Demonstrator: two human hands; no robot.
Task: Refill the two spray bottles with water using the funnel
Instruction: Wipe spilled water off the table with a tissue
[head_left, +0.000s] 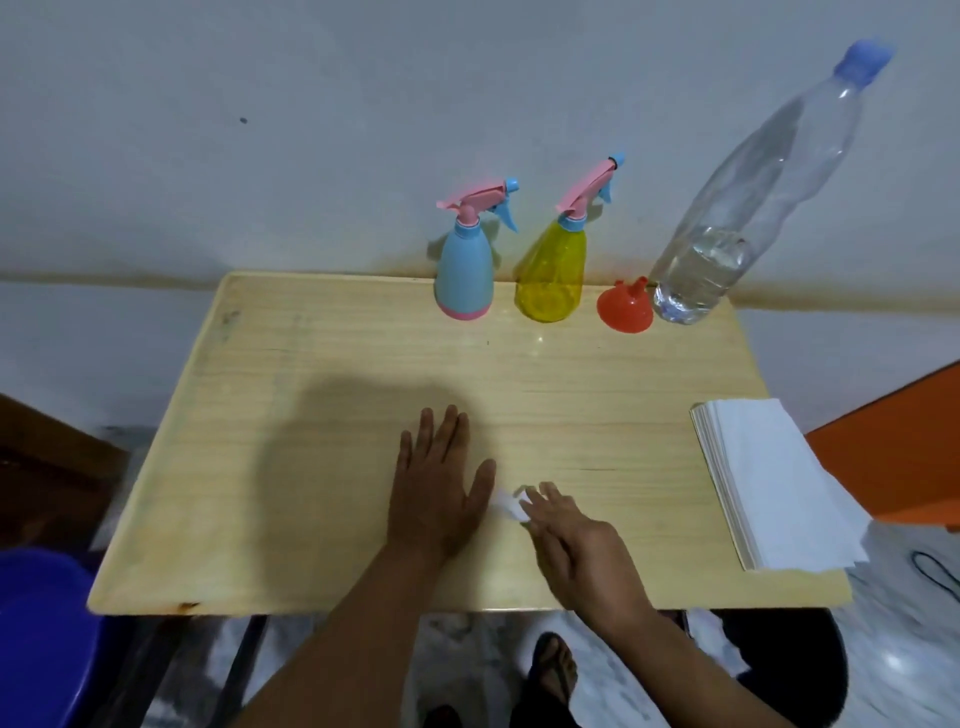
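Two spray bottles stand at the table's far edge against the wall: a blue spray bottle (464, 270) with a pink base and a yellow spray bottle (553, 275), both with pink trigger heads screwed on. An orange funnel (625, 307) lies mouth down to the right of the yellow one. Beside it stands a tall clear water bottle (727, 228) with a blue cap, partly filled. My left hand (439, 483) rests flat on the table near the front. My right hand (576, 535) presses a small white tissue (506, 503) onto the wood beside it.
A stack of white tissues (774, 483) lies at the right edge of the wooden table (311, 415). A blue bucket (41, 639) sits on the floor at lower left. An orange surface (904, 457) stands to the right. My foot in a sandal shows below.
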